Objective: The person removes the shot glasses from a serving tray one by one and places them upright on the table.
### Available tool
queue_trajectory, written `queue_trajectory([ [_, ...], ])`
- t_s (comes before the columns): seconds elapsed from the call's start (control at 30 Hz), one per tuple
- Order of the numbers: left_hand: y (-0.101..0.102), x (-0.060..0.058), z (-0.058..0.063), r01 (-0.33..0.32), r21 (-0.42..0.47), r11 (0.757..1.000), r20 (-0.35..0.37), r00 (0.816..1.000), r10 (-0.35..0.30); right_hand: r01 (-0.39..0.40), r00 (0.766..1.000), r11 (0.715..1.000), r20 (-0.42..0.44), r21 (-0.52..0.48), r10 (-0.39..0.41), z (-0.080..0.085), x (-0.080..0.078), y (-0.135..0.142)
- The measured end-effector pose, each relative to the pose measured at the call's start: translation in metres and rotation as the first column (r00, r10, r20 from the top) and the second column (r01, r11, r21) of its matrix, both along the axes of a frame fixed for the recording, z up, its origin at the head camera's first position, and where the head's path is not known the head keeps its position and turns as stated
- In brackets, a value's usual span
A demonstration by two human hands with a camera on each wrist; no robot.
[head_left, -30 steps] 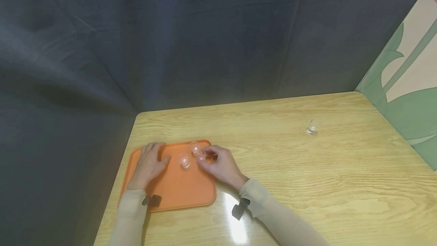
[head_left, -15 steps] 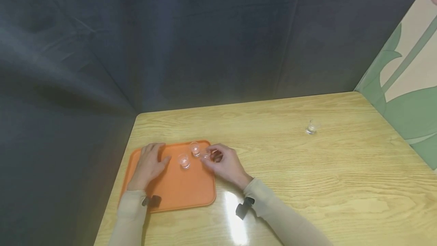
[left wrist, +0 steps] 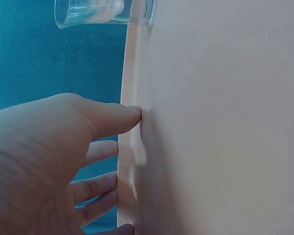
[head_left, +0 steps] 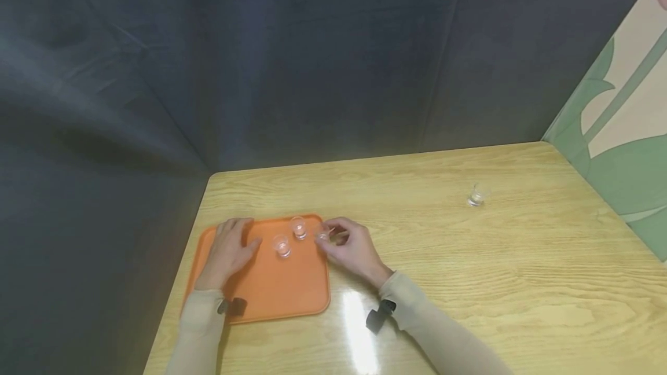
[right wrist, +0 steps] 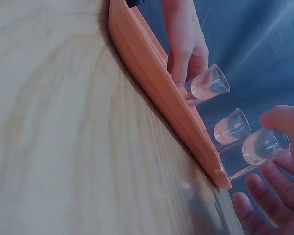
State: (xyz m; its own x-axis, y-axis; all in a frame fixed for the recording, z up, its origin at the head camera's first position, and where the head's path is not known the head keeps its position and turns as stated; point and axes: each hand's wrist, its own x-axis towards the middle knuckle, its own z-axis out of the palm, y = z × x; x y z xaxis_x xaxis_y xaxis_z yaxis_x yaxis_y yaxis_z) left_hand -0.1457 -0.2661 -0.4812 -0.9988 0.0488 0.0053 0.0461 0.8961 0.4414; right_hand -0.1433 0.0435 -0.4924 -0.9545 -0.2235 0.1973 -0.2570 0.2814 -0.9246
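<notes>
Counted: 4 glasses (head_left: pixel 282 246), 1 orange tray (head_left: pixel 281 288). Glasses clear, thick-based, flared at the rim. Tray lies by the surface (head_left: pixel 443 259)'s left edge and bears 2; right hand (head_left: pixel 355 250) grips a 3rd (right wrist: pixel 259 149) at its far right corner. Left hand (head_left: pixel 226 252), fingers extended, is over its left side. 4th glass (head_left: pixel 476 196) stands toward the surface's far right corner.

The small clear cups (head_left: pixel 299 229) look smooth and glossy, glass or hard plastic; the orange rectangular tray (head_left: pixel 281 289) resembles satiny plastic. The pale wood-grain surface (head_left: pixel 443 236) shines; the dark blue hanging cloth (head_left: pixel 333 62) and beige fabric sleeves (head_left: pixel 200 320) look mostly matt.
</notes>
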Motion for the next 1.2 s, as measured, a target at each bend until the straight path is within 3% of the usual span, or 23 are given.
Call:
queue_trajectory([
  [0.77, 0.000, 0.000, 0.000, -0.017, 0.006, 1.000, 0.022, 1.000, 0.017, 0.108, 0.991, 0.993, 0.086, -0.037, -0.105, -0.001, -0.001, 0.033],
  [1.2, 0.001, 0.000, 0.000, -0.011, -0.006, 1.000, -0.004, 1.000, 0.011, 0.151, 0.981, 0.988, 0.127, -0.034, -0.146, -0.004, -0.002, 0.054],
])
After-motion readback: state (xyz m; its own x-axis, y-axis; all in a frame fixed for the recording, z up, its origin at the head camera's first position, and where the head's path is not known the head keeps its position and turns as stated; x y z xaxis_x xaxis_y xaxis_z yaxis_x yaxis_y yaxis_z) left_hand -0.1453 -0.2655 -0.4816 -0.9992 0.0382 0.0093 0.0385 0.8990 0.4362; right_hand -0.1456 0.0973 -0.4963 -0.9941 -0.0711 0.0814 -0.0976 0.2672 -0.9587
